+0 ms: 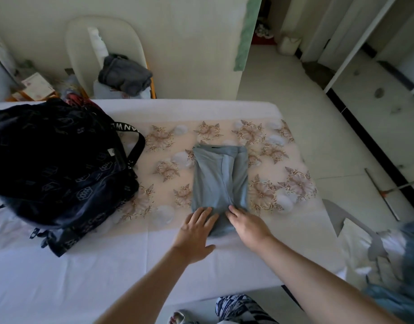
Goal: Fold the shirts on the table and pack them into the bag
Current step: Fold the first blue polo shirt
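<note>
A grey-blue shirt [219,176] lies folded into a narrow strip on the middle of the table [108,277], running away from me. My left hand [196,235] lies flat with straight fingers on the shirt's near left corner. My right hand [247,224] rests on the near right part of the shirt, fingertips at the centre fold. A dark patterned backpack [58,169] stands on the left side of the table, its strap looping toward the shirt.
A floral cloth [283,174] covers the table's middle over a white sheet. Behind the table a chair holds a dark grey garment [125,76]. Bluish clothes [402,277] are heaped at the right edge. A long-handled tool lies on the tiled floor [318,90].
</note>
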Demonstrator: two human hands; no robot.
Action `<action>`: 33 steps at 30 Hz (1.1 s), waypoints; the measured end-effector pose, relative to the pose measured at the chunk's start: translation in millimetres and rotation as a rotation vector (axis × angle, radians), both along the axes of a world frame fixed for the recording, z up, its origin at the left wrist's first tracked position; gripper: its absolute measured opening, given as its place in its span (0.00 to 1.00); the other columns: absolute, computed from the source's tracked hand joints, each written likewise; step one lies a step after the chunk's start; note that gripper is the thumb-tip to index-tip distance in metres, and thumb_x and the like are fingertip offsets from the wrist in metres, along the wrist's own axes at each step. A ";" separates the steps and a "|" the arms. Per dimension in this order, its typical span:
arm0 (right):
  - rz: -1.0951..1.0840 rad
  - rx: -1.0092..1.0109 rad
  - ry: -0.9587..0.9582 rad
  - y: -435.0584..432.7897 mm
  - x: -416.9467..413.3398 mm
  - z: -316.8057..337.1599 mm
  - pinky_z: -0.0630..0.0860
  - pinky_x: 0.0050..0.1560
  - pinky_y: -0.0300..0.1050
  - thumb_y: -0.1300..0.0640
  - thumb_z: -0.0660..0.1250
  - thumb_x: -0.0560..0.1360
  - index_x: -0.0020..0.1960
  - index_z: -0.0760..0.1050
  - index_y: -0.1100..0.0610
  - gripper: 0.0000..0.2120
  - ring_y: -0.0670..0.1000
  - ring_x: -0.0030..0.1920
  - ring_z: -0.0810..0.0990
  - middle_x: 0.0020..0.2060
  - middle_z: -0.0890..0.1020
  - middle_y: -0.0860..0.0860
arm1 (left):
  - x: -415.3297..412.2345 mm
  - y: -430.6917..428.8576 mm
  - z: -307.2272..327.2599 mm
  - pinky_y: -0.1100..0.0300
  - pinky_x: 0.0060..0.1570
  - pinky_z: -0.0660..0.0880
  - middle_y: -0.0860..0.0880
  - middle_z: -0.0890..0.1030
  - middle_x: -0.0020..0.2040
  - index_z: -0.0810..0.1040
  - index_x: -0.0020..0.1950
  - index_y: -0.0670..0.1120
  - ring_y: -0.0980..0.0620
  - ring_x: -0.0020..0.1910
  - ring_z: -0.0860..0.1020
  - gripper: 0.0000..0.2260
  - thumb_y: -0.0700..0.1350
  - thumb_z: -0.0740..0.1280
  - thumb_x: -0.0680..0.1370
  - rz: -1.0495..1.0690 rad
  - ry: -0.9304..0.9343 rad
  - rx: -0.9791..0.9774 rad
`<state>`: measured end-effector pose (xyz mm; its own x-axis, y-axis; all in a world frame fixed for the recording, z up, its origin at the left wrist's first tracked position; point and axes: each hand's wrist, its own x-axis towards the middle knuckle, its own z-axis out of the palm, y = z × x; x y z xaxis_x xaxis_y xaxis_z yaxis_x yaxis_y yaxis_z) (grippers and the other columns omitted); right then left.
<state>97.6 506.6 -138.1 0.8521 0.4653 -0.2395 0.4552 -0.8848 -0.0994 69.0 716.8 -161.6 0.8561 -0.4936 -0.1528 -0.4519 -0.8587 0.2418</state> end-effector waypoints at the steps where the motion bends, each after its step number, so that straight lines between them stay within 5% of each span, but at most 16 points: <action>1: -0.030 0.041 0.049 -0.7 2.0 6.7 0.80 0.51 0.50 0.66 0.69 0.71 0.63 0.78 0.60 0.20 0.60 0.58 0.81 0.66 0.78 0.57 | 2.3 -1.1 3.7 0.51 0.64 0.73 0.49 0.73 0.70 0.70 0.72 0.49 0.46 0.68 0.73 0.42 0.62 0.76 0.61 0.012 -0.001 -0.022; 6: -0.131 0.214 0.081 -12.3 3.8 39.8 0.69 0.40 0.48 0.60 0.62 0.75 0.49 0.78 0.55 0.07 0.58 0.48 0.80 0.47 0.82 0.52 | 9.0 2.8 28.5 0.61 0.45 0.75 0.48 0.82 0.53 0.78 0.62 0.50 0.46 0.50 0.81 0.18 0.41 0.65 0.72 0.176 0.098 -0.324; 8: -0.148 0.289 0.013 -21.8 4.1 44.3 0.69 0.38 0.45 0.58 0.64 0.73 0.47 0.78 0.54 0.06 0.55 0.45 0.79 0.46 0.80 0.48 | 20.1 6.9 44.4 0.62 0.37 0.68 0.48 0.81 0.45 0.78 0.58 0.51 0.47 0.44 0.79 0.13 0.40 0.62 0.76 0.238 0.188 -0.353; 11: -0.329 0.431 -0.024 -31.6 11.5 46.7 0.67 0.36 0.43 0.55 0.64 0.68 0.41 0.75 0.52 0.03 0.51 0.40 0.76 0.41 0.77 0.47 | 49.5 11.0 71.5 0.59 0.36 0.72 0.52 0.78 0.42 0.76 0.57 0.54 0.49 0.40 0.77 0.13 0.42 0.62 0.76 0.307 0.279 -0.420; 13: -0.477 0.483 0.000 -33.0 23.1 45.7 0.65 0.36 0.43 0.53 0.67 0.72 0.43 0.74 0.51 0.03 0.51 0.39 0.76 0.38 0.77 0.46 | 72.1 7.9 81.3 0.59 0.37 0.73 0.51 0.78 0.44 0.75 0.59 0.53 0.48 0.41 0.77 0.13 0.42 0.62 0.76 0.379 0.230 -0.428; 17: -0.653 0.465 0.010 -28.6 51.9 41.6 0.73 0.46 0.43 0.49 0.67 0.78 0.62 0.79 0.52 0.14 0.55 0.53 0.81 0.52 0.84 0.51 | 93.7 -6.5 73.4 0.49 0.49 0.78 0.43 0.81 0.54 0.74 0.64 0.48 0.41 0.50 0.79 0.13 0.43 0.62 0.79 0.521 -0.013 -0.416; 21: -0.676 0.358 0.046 -18.9 74.8 35.4 0.78 0.48 0.51 0.45 0.61 0.81 0.59 0.78 0.50 0.13 0.59 0.51 0.82 0.50 0.84 0.53 | 74.8 -29.1 45.6 0.48 0.59 0.72 0.45 0.76 0.61 0.76 0.63 0.48 0.42 0.60 0.75 0.15 0.43 0.66 0.76 0.212 -0.356 -0.239; 23: -0.682 0.300 0.040 -16.2 85.4 29.6 0.77 0.44 0.50 0.45 0.60 0.81 0.52 0.76 0.51 0.11 0.59 0.48 0.81 0.46 0.83 0.53 | 65.6 -36.1 22.9 0.45 0.69 0.67 0.46 0.71 0.71 0.73 0.70 0.51 0.43 0.71 0.68 0.21 0.51 0.64 0.77 -0.002 -0.292 -0.107; 27: -0.522 0.233 -0.190 -19.5 94.1 18.3 0.74 0.44 0.50 0.51 0.66 0.79 0.57 0.74 0.55 0.10 0.59 0.51 0.79 0.52 0.79 0.54 | 71.4 -29.9 -6.8 0.41 0.76 0.42 0.50 0.40 0.81 0.41 0.80 0.58 0.43 0.79 0.39 0.38 0.64 0.59 0.77 0.024 0.047 0.085; 30: -0.073 0.280 -0.449 -20.9 81.2 10.2 0.74 0.59 0.54 0.54 0.68 0.76 0.66 0.73 0.56 0.19 0.58 0.59 0.76 0.62 0.75 0.55 | 82.7 -29.9 -5.9 0.38 0.76 0.43 0.50 0.36 0.80 0.36 0.79 0.58 0.44 0.79 0.36 0.38 0.65 0.57 0.78 0.044 0.081 0.129; 33: 0.088 0.208 -0.205 -18.4 63.5 -3.3 0.62 0.75 0.54 0.40 0.59 0.78 0.77 0.64 0.59 0.34 0.57 0.75 0.64 0.76 0.64 0.57 | 92.6 -28.8 -8.8 0.38 0.76 0.44 0.50 0.36 0.80 0.37 0.80 0.56 0.44 0.78 0.35 0.39 0.68 0.49 0.74 0.045 0.107 0.143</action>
